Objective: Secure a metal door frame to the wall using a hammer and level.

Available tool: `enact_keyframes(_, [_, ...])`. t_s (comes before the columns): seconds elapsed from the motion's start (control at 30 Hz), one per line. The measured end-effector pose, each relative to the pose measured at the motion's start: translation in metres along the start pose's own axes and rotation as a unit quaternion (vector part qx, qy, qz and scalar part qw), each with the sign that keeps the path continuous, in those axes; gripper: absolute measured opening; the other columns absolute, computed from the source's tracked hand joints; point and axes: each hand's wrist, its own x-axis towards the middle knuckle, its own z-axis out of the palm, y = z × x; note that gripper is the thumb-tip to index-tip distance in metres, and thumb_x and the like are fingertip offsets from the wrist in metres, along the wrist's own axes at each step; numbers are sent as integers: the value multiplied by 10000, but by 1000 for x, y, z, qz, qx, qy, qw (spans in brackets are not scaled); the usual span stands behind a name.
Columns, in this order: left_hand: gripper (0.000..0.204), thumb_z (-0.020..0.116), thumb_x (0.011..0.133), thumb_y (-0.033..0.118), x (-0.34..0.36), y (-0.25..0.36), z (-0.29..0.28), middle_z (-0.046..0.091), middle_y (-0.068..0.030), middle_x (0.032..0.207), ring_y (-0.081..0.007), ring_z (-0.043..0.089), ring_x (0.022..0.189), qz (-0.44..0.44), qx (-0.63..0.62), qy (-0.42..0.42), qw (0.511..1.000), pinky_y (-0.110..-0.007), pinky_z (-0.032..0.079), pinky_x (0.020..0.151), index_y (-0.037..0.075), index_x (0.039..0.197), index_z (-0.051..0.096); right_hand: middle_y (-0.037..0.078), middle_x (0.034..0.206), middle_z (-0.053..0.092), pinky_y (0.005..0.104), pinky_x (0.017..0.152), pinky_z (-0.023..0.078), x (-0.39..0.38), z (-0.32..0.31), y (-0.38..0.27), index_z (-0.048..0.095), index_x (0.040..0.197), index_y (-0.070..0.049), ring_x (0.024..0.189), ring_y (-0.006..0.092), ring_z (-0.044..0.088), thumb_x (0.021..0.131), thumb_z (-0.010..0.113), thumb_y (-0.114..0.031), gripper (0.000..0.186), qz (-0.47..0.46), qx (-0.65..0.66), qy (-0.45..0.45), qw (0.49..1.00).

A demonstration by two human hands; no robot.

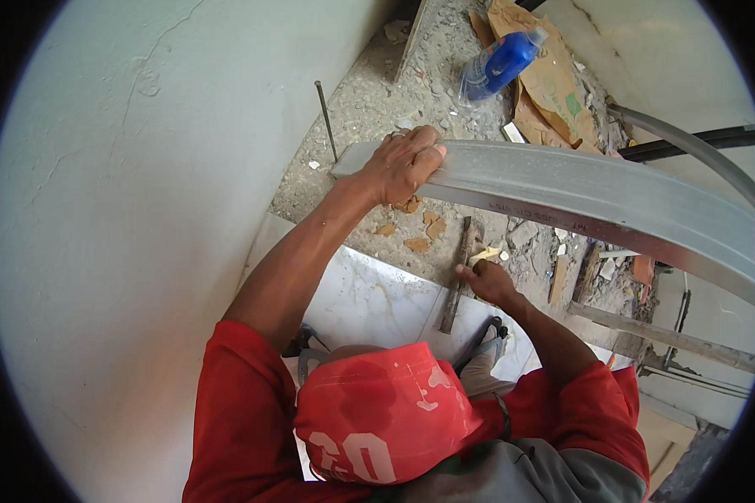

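A long grey metal channel (596,180) stretches from the middle of the view to the right edge. My left hand (404,163) is closed over its left end, fingers bent across the top face. Just beyond that end, a thin metal rod (325,121) stands upright by the wall. My right hand (488,282) is lower and to the right, closed around a hammer (453,306) with a dark, worn handle. The hammer is near the edge of the white marbled tiles (377,289), its upper end over rough concrete. Part of my right hand's grip is hidden.
A pale cracked wall (126,210) rises on the left. Rubble and brown flakes (418,244) lie on the concrete. At the back are a blue bottle (507,63) and torn brown paper (554,75). Wood strips and a grey bar (671,337) lie at right.
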Motion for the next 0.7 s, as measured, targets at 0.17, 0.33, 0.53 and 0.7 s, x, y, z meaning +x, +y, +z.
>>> enact_keyframes(0.17, [560, 356, 907, 587, 21, 0, -4, 482, -167, 741, -278, 477, 742, -60, -85, -87, 991, -376, 376, 764, 38, 840, 440, 307, 871, 581, 496, 765, 480, -2, 48, 16, 426, 1001, 82, 881, 442, 601, 744, 649, -283, 498, -68, 146, 217, 963])
enact_keyframes(0.33, [545, 365, 914, 573, 18, -6, 3, 489, -117, 737, -202, 471, 744, -70, -117, -71, 988, -337, 376, 741, 47, 844, 487, 279, 822, 582, 510, 694, 474, -39, 26, 35, 387, 1022, 26, 768, 461, 589, 753, 618, -120, 383, -194, 126, 215, 949])
enact_keyframes(0.53, [490, 380, 938, 518, 15, -3, 5, 563, -46, 862, -133, 486, 817, -124, -176, -54, 975, -288, 386, 782, 72, 984, 576, 232, 871, 643, 480, 745, 486, -24, -6, -69, 531, 1013, 40, 853, 412, 625, 856, 608, -224, 318, -295, 3, 28, 955])
enact_keyframes(0.7, [519, 388, 935, 524, 13, 6, 8, 582, -53, 899, -132, 503, 847, -130, -208, -39, 969, -282, 391, 793, 45, 994, 580, 227, 871, 646, 464, 775, 482, -27, 20, -127, 564, 1020, 50, 860, 388, 631, 864, 611, -294, 381, -401, 92, -2, 911])
